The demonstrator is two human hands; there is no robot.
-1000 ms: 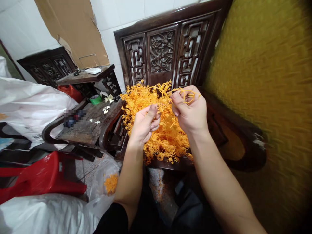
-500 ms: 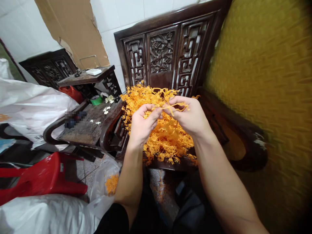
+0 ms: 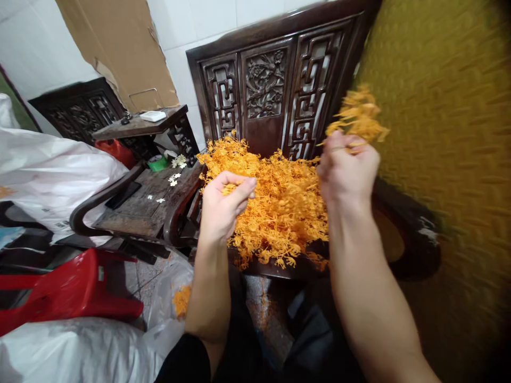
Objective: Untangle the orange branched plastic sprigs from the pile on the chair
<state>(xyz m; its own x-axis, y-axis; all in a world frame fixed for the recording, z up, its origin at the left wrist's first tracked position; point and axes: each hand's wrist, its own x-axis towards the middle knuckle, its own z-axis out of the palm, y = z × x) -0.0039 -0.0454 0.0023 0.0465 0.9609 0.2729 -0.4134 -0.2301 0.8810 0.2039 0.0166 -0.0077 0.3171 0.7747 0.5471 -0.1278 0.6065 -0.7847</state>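
Observation:
A big heap of orange branching sprigs (image 3: 279, 207), seemingly plastic, covers the seat of a dark carved wooden chair (image 3: 265, 133). My right hand (image 3: 349, 165) is raised at the heap's right side, closed around a bunch of orange sprigs (image 3: 359, 117) whose tips stick out above the fist, slightly blurred. Over the left part of the heap is my left hand (image 3: 227, 205), its thumb and fingers pressed together. Some orange shows between its fingers, but I cannot tell whether it is held or lies behind.
To the left stands a second wooden chair (image 3: 136, 213) with a phone (image 3: 123, 195), green tape (image 3: 158, 163) and small white pieces. A red plastic stool (image 3: 88, 287), white sacks (image 3: 51, 175) and a clear bag (image 3: 170, 287) with orange bits surround me. A yellow textured surface (image 3: 439, 133) rises at right.
My hands have parted. The right hand has moved up and right, lifting a bunch of orange sprigs off to the side; the left has shifted slightly left.

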